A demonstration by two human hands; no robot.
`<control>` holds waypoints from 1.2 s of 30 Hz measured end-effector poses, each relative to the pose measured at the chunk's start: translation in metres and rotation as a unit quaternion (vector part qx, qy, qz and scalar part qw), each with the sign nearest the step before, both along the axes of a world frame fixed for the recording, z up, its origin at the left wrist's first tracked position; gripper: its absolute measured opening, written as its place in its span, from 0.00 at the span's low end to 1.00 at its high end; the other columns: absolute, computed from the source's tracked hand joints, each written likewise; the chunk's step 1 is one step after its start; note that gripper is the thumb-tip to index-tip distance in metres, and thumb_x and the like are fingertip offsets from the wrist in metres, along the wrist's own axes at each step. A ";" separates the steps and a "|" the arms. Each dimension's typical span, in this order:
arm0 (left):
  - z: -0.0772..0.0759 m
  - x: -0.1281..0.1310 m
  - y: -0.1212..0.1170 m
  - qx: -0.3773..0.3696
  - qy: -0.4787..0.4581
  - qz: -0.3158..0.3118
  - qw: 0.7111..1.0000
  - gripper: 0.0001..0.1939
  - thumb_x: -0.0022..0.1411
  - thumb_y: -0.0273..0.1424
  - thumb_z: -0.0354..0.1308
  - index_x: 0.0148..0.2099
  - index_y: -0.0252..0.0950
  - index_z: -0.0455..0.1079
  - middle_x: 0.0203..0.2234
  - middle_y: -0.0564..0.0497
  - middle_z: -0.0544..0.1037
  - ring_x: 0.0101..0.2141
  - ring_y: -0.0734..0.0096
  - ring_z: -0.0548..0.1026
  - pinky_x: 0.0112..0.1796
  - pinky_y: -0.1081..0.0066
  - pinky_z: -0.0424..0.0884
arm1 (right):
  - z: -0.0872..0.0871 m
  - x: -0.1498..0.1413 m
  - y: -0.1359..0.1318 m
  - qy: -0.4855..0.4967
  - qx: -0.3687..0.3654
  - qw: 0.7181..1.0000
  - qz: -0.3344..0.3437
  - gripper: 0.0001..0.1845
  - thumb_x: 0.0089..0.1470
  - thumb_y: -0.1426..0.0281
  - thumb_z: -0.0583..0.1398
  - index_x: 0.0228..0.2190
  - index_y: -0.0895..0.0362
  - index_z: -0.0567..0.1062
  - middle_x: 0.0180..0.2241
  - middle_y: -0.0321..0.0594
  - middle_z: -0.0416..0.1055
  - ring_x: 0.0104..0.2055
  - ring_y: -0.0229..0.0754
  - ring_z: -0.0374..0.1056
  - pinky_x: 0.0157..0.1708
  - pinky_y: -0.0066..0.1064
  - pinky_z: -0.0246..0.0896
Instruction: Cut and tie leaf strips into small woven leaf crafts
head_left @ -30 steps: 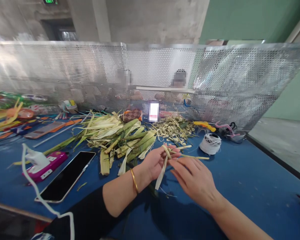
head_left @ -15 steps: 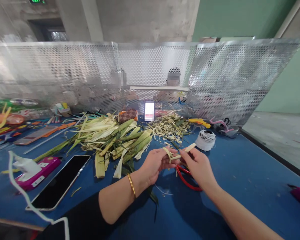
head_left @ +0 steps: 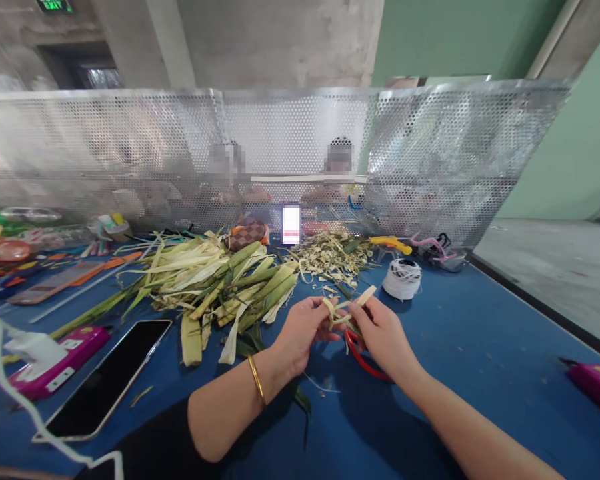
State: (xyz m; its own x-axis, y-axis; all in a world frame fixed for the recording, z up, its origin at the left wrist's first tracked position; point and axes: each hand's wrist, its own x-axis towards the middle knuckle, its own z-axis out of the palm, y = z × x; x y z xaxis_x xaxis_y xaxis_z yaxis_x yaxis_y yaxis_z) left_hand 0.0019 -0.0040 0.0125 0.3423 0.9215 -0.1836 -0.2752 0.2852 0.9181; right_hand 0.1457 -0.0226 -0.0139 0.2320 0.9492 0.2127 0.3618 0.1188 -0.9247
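Over the blue table [head_left: 460,400], my left hand [head_left: 305,328] and my right hand [head_left: 383,331] meet at a small pale corn husk strip [head_left: 336,312]. The left fingers are closed on the looped, folded part of it. With thumb and forefinger my right hand pinches the strip, whose free end sticks up beyond the fingertips. Just under the right hand are the red loop handles [head_left: 367,363] of what look like scissors; their blades are hidden. A big heap of corn husks [head_left: 215,280] spreads to the left of my hands.
Husk scraps [head_left: 333,257] lie behind my hands, with a spool of white string [head_left: 403,279] at their right. A phone [head_left: 107,377] and a purple power strip [head_left: 63,360] with a white cable are at left. A perforated metal screen [head_left: 430,147] stands behind; people sit beyond it.
The whole view has shifted slightly, so things sit a little further left. Both hands keep hold of the husk strip, and the right fingers have moved slightly along it.
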 end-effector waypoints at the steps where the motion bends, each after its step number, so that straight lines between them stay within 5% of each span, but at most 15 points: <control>1: -0.001 0.000 0.000 -0.005 -0.005 0.000 1.000 0.08 0.55 0.32 0.61 0.35 0.33 0.68 0.26 0.49 0.78 0.25 0.73 0.76 0.23 0.78 0.70 | 0.000 -0.001 0.000 0.019 -0.007 1.000 0.005 0.15 0.52 0.55 0.57 0.28 0.55 0.70 0.17 0.33 0.69 0.14 0.37 0.60 0.16 0.28 0.55; 8: -0.004 -0.001 0.002 -0.003 -0.038 -0.019 0.999 0.08 0.55 0.32 0.62 0.35 0.31 0.72 0.29 0.46 0.79 0.24 0.75 0.75 0.21 0.80 0.68 | 0.013 -0.008 -0.004 0.286 -0.083 0.952 0.070 0.21 0.39 0.55 0.67 0.29 0.59 0.73 0.19 0.35 0.71 0.15 0.34 0.62 0.16 0.25 0.57; 12: -0.005 -0.003 0.005 -0.016 -0.049 -0.040 0.998 0.08 0.56 0.32 0.61 0.36 0.31 0.73 0.30 0.46 0.79 0.23 0.76 0.74 0.20 0.80 0.68 | 0.017 -0.009 -0.005 0.340 -0.058 0.933 0.104 0.20 0.36 0.58 0.70 0.29 0.60 0.75 0.23 0.37 0.73 0.18 0.32 0.64 0.16 0.23 0.57; 23: -0.005 -0.003 0.005 -0.017 -0.034 -0.048 0.998 0.08 0.57 0.33 0.60 0.36 0.33 0.71 0.26 0.48 0.78 0.21 0.77 0.73 0.20 0.79 0.66 | 0.026 -0.012 -0.011 0.302 -0.052 0.948 0.088 0.24 0.32 0.56 0.71 0.29 0.60 0.78 0.22 0.38 0.74 0.21 0.37 0.67 0.20 0.27 0.62; 30: -0.005 -0.002 0.005 -0.037 -0.052 -0.079 0.995 0.06 0.56 0.30 0.57 0.34 0.32 0.70 0.23 0.50 0.75 0.22 0.76 0.73 0.22 0.78 0.69 | 0.012 -0.011 -0.009 0.147 0.015 0.989 -0.012 0.24 0.42 0.50 0.64 0.29 0.60 0.75 0.19 0.35 0.70 0.18 0.35 0.60 0.18 0.27 0.56; 36: -0.002 -0.005 0.003 -0.038 -0.070 -0.108 0.991 0.09 0.50 0.30 0.60 0.35 0.30 0.71 0.26 0.48 0.76 0.25 0.73 0.74 0.27 0.73 0.72 | 0.012 -0.010 -0.009 0.128 0.020 0.992 -0.006 0.23 0.44 0.51 0.63 0.30 0.59 0.75 0.21 0.37 0.72 0.19 0.38 0.63 0.19 0.29 0.58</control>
State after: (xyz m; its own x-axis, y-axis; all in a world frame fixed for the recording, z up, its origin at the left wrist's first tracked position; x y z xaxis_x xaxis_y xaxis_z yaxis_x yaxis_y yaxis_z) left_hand -0.0030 -0.0012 0.0107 0.5568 0.8096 -0.1857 -0.3241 0.4176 0.8489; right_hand 0.1352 -0.0321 -0.0019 0.2948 0.9379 0.1829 0.1181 0.1542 -0.9810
